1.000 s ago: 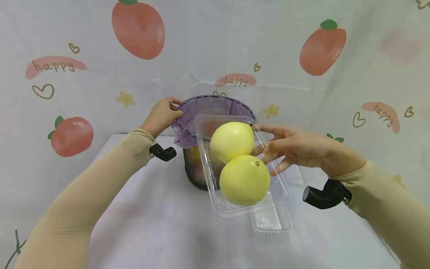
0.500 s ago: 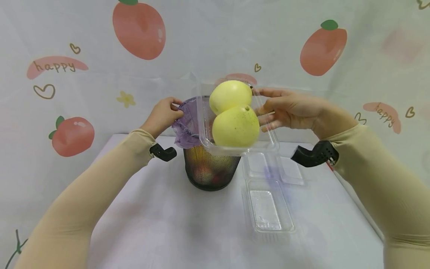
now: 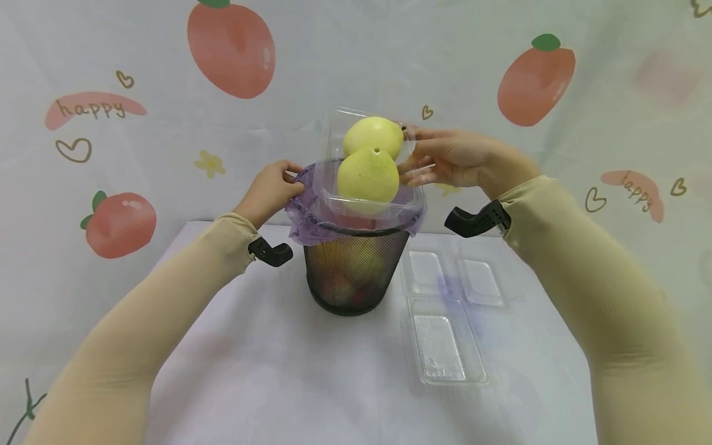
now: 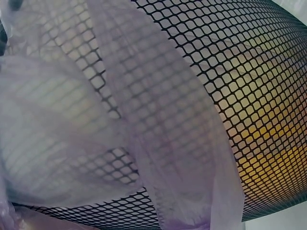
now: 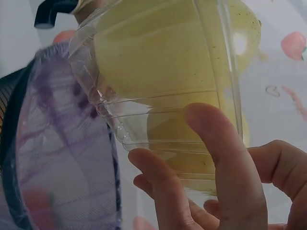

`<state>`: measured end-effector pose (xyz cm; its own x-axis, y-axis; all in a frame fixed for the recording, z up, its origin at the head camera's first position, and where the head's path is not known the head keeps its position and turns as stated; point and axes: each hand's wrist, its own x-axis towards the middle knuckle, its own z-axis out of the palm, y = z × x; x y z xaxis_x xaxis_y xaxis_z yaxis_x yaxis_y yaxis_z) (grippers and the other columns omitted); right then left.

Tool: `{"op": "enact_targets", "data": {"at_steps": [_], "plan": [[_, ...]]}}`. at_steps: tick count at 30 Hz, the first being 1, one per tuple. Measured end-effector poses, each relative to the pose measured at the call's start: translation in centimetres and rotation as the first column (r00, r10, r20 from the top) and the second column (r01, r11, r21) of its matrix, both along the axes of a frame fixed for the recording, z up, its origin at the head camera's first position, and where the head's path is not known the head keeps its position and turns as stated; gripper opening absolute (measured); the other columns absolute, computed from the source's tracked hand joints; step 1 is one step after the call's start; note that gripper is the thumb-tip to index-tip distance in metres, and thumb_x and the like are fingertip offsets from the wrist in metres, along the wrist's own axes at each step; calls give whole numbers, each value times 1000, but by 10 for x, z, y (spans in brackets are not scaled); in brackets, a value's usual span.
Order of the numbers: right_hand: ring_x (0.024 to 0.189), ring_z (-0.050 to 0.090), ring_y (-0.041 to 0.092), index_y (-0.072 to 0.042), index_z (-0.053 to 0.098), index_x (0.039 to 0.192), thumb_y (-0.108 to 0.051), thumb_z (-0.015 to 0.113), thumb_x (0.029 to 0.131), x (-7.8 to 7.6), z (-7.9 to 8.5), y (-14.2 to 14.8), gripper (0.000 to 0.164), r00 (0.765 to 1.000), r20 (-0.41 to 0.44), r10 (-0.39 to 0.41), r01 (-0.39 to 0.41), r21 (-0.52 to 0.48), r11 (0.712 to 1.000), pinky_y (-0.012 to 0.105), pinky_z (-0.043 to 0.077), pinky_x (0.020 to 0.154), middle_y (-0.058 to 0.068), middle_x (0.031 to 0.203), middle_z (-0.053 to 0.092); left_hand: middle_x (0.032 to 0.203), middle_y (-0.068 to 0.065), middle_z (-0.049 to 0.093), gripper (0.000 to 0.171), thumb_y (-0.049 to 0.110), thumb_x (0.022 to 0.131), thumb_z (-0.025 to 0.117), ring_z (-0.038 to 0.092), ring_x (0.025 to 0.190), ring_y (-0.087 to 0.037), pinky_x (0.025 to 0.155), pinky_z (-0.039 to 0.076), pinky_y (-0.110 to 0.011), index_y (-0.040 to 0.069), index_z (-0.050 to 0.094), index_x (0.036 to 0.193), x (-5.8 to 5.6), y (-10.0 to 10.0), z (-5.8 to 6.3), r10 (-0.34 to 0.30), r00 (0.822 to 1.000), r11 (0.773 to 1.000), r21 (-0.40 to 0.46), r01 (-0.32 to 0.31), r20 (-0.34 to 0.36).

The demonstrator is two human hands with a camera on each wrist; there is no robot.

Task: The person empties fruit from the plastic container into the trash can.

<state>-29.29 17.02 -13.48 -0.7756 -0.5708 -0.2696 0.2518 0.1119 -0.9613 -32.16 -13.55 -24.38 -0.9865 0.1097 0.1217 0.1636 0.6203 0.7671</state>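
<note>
Two yellow pears, an upper one (image 3: pixel 372 136) and a lower one (image 3: pixel 368 176), lie in a clear plastic container (image 3: pixel 332 145) held tilted above a black mesh bin (image 3: pixel 351 275). My right hand (image 3: pixel 453 159) grips the container by its right side; in the right wrist view its fingers (image 5: pixel 235 167) press against the clear wall. A purple plastic bag (image 3: pixel 307 225) lines the bin and folds over its rim. At the rim's left side, my left hand (image 3: pixel 269 191) pinches the bag's edge. Yellow and reddish shapes show through the mesh.
On the white table (image 3: pixel 267 371), right of the bin, lie clear plastic containers: a front one (image 3: pixel 445 346), a back one (image 3: pixel 425 272) and another (image 3: pixel 481 283) further right. A white cloth printed with fruit (image 3: pixel 230 52) hangs behind.
My right hand has raised the container with the pears, then shifted it left and back over the bin's opening. My left hand has stayed at the rim.
</note>
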Motion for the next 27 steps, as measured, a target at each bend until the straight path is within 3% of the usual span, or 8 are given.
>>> {"op": "enact_targets", "data": {"at_steps": [5,11,14,19,24,27], "plan": [[79,70,26,-16,26,145,6,36,96,-15,-7,-3,55,998,9,-62,62,3,998,27,57,62,19,89,67,124,-19,59,49,12,89,52,56,98,-23,76,46,-28,5,49,137,1,0,1,-1,1000,1000,4,0,16],[73,68,23,-17,37,135,4,39,96,-29,-16,-7,45,984,-37,-177,177,9,984,25,56,58,15,80,63,125,-18,58,49,12,89,52,56,97,-23,75,45,-27,5,49,137,2,-1,2,-3,1000,1000,6,3,18],[70,66,21,-19,37,141,3,43,96,-32,-20,-9,50,972,-64,-225,226,21,974,25,56,56,13,79,60,124,-19,58,49,12,89,52,56,97,-22,74,45,-26,4,49,137,3,-1,2,-6,1000,1000,13,5,17],[70,69,22,-27,20,155,6,43,94,-33,-24,-13,73,954,-98,-282,287,48,957,29,58,60,19,105,51,125,-19,59,49,11,88,51,56,98,-23,74,46,-25,3,49,137,1,-1,1,-10,1000,1000,19,10,16],[72,68,19,-36,21,154,7,46,91,-36,-27,-16,81,936,-170,-308,328,105,939,30,58,64,22,147,32,125,-19,59,49,11,89,52,56,100,-24,77,47,-29,4,48,137,2,-2,1,-6,1000,1000,15,6,21],[71,65,16,-42,22,152,7,51,89,-36,-30,-18,84,918,-251,-309,353,157,922,29,58,64,19,151,31,126,-19,58,49,12,89,52,56,100,-24,78,47,-30,4,48,138,3,-2,2,-6,1000,1000,15,6,25]]}}
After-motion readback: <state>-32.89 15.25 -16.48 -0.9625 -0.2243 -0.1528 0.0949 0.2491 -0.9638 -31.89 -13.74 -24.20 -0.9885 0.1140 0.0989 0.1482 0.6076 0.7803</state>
